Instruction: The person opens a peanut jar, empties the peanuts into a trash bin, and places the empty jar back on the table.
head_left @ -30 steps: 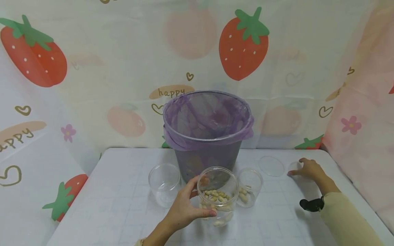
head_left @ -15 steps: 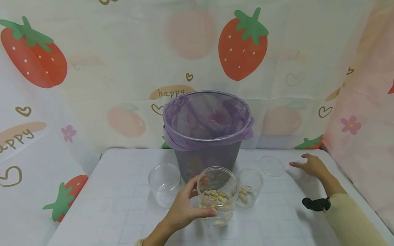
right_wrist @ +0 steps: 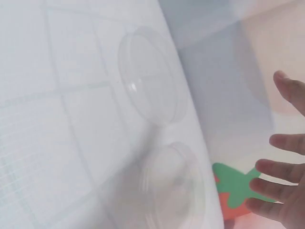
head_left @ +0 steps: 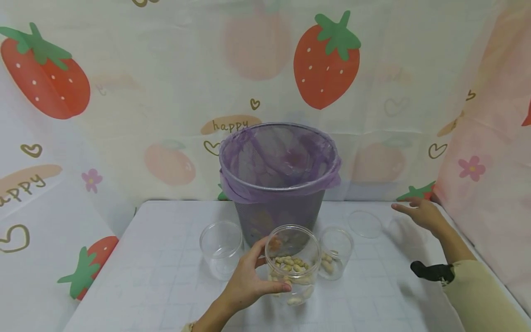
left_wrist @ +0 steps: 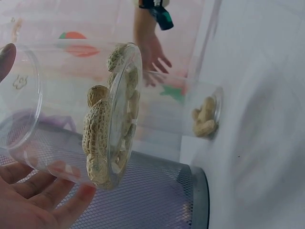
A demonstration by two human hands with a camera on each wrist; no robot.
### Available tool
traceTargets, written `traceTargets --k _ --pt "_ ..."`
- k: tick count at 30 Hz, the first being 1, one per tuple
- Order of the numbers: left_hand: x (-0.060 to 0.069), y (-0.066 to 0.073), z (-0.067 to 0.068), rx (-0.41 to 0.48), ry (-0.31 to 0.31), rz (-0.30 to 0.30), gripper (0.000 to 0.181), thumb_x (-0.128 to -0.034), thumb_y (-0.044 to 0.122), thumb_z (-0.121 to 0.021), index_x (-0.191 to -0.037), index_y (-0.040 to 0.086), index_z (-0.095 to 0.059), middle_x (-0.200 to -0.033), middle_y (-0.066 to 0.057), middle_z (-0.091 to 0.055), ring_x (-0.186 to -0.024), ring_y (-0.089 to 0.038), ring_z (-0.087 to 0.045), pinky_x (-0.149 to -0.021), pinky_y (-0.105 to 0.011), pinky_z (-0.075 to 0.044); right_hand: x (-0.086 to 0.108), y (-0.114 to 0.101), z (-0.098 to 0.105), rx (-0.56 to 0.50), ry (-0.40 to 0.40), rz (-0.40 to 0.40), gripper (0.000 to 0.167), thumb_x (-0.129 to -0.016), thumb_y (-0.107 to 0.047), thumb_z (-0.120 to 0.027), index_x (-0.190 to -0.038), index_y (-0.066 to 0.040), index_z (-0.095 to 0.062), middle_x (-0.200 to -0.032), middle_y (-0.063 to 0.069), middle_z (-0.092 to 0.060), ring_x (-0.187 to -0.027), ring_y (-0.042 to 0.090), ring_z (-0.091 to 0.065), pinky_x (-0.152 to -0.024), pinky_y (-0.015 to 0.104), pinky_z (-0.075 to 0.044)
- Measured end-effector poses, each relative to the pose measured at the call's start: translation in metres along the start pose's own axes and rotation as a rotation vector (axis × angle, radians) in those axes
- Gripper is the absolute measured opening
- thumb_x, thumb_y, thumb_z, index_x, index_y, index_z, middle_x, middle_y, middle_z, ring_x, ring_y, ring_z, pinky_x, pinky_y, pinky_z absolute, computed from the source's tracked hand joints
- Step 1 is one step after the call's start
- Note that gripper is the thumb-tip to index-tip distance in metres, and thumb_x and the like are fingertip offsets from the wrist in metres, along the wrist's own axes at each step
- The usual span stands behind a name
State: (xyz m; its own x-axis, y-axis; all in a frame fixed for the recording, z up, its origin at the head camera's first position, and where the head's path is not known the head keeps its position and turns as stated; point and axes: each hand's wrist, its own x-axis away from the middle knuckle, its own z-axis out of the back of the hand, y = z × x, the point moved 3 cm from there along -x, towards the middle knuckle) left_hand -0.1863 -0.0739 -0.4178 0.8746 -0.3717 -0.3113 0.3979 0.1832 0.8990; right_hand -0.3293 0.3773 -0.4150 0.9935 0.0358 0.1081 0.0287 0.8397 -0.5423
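Note:
My left hand [head_left: 249,281] grips a clear plastic jar [head_left: 292,249] with peanuts [left_wrist: 97,133] over its bottom, thumb on the near side. In the left wrist view the jar's base appears raised off the table. Just right of it stands a second clear jar [head_left: 337,253] holding a few peanuts [left_wrist: 205,117]. Another clear jar [head_left: 221,249], with no peanuts visible in it, is on the left. My right hand [head_left: 421,214], fingers spread and holding nothing, hovers above the table's far right. Beneath it in the right wrist view lie two clear round lids [right_wrist: 152,76], one faint.
A mesh bin [head_left: 282,216] with a purple bag [head_left: 236,186] over its rim stands behind the jars. The white table [head_left: 166,276] meets a strawberry-print curtain [head_left: 174,83] at the back and sides.
My right hand has let go of a clear lid at the table's right and risen away from it, back and to the right. The left hand and its jar have stayed put.

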Motion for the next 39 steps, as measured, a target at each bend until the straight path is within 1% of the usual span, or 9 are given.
traceTargets --k 12,15,18,20,22,24,26,33,39 --pt "0.0 0.001 0.0 0.016 0.001 -0.008 0.092 -0.0683 0.03 -0.089 -0.145 0.018 -0.04 -0.139 -0.006 -0.054 -0.125 -0.029 -0.053 -0.102 -0.042 -0.05 0.006 -0.036 0.023 -0.151 0.021 0.066 0.079 -0.1 -0.05 -0.046 -0.146 0.012 -0.027 -0.145 0.04 -0.032 -0.131 0.057 -0.034 -0.099 0.071 -0.036" --pt "0.0 0.001 0.001 0.015 0.005 -0.006 0.092 -0.0684 0.03 -0.089 -0.145 0.019 -0.04 -0.139 -0.005 -0.054 -0.125 -0.027 -0.054 -0.102 -0.041 -0.05 0.008 -0.049 0.029 -0.18 0.048 0.094 0.076 -0.1 -0.047 -0.047 -0.147 0.01 -0.028 -0.147 0.038 -0.032 -0.134 0.056 -0.032 -0.101 0.072 -0.033" --pt "0.001 0.001 0.001 0.012 0.007 -0.004 0.091 -0.0684 0.03 -0.089 -0.145 0.019 -0.04 -0.139 -0.005 -0.055 -0.125 -0.025 -0.054 -0.102 -0.042 -0.05 0.011 -0.062 0.035 -0.191 0.097 0.131 0.072 -0.1 -0.045 -0.049 -0.146 0.007 -0.032 -0.145 0.036 -0.037 -0.133 0.054 -0.036 -0.1 0.07 -0.036" --pt "0.001 0.002 0.001 0.01 0.008 -0.005 0.091 -0.0685 0.03 -0.089 -0.145 0.019 -0.041 -0.138 -0.005 -0.055 -0.125 -0.025 -0.054 -0.102 -0.043 -0.049 0.014 -0.071 0.039 -0.192 0.138 0.163 0.067 -0.1 -0.042 -0.05 -0.145 0.006 -0.036 -0.142 0.034 -0.042 -0.13 0.051 -0.041 -0.097 0.064 -0.042" --pt "0.001 0.002 0.002 0.011 0.007 -0.005 0.091 -0.0685 0.03 -0.089 -0.145 0.018 -0.041 -0.138 -0.005 -0.055 -0.125 -0.026 -0.054 -0.102 -0.045 -0.049 0.017 -0.08 0.042 -0.188 0.179 0.192 0.063 -0.1 -0.04 -0.052 -0.143 0.004 -0.041 -0.14 0.031 -0.047 -0.127 0.047 -0.047 -0.092 0.052 -0.048" --pt "0.001 0.002 0.002 0.007 0.006 -0.008 0.091 -0.0685 0.03 -0.089 -0.145 0.018 -0.041 -0.138 -0.006 -0.055 -0.125 -0.028 -0.054 -0.102 -0.045 -0.049 0.02 -0.09 0.045 -0.179 0.214 0.212 0.06 -0.1 -0.04 -0.052 -0.142 0.002 -0.044 -0.139 0.028 -0.05 -0.125 0.042 -0.049 -0.088 0.039 -0.047" --pt "0.001 0.002 0.002 0.005 0.005 -0.008 0.091 -0.0685 0.03 -0.089 -0.145 0.017 -0.041 -0.138 -0.006 -0.055 -0.125 -0.028 -0.054 -0.102 -0.045 -0.049 0.023 -0.099 0.048 -0.18 0.237 0.23 0.059 -0.099 -0.041 -0.053 -0.141 -0.001 -0.046 -0.138 0.026 -0.053 -0.125 0.039 -0.05 -0.085 0.034 -0.045" --pt "0.001 0.003 0.003 0.0 0.0 -0.014 0.091 -0.0688 0.031 -0.089 -0.145 0.017 -0.04 -0.139 -0.006 -0.055 -0.125 -0.032 -0.053 -0.102 -0.044 -0.05 0.029 -0.135 0.049 -0.251 0.253 0.29 0.056 -0.099 -0.041 -0.053 -0.14 -0.002 -0.048 -0.139 0.027 -0.051 -0.128 0.042 -0.047 -0.097 0.059 -0.042" --pt "0.001 0.004 0.003 -0.006 0.004 -0.009 0.091 -0.0687 0.031 -0.088 -0.145 0.015 -0.04 -0.139 -0.007 -0.054 -0.125 -0.031 -0.053 -0.102 -0.041 -0.05 0.027 -0.16 0.045 -0.293 0.258 0.329 0.053 -0.099 -0.039 -0.055 -0.138 -0.004 -0.052 -0.139 0.023 -0.054 -0.129 0.038 -0.048 -0.102 0.061 -0.04"
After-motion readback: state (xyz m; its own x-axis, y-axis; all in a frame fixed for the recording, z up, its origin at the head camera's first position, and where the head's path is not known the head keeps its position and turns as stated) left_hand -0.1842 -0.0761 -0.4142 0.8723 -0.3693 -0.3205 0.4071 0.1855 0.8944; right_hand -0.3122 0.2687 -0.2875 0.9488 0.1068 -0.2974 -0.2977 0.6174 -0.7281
